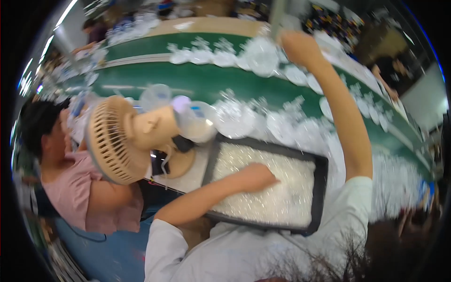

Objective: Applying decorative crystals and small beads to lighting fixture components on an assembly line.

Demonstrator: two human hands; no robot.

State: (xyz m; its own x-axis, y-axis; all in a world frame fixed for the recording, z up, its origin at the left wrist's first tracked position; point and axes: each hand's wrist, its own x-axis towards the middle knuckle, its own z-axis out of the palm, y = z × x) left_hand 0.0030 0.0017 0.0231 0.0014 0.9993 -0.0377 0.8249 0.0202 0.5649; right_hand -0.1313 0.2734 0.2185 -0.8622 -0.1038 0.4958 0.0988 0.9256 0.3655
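Note:
My left hand is closed over a black-rimmed tray filled with small shiny whitish-clear pieces. Its fingertips are down at the pieces, so whatever they hold is hidden. My right arm reaches far forward across the green conveyor belt. At its end my right hand is closed and blurred, right beside a large round clear plastic piece at the far edge of the belt. Any small item between those fingers cannot be made out.
A beige fan stands left of the tray, with clear tubs behind it. Clear plastic parts line the near belt edge, and more the far edge. A person in pink sits close on the left.

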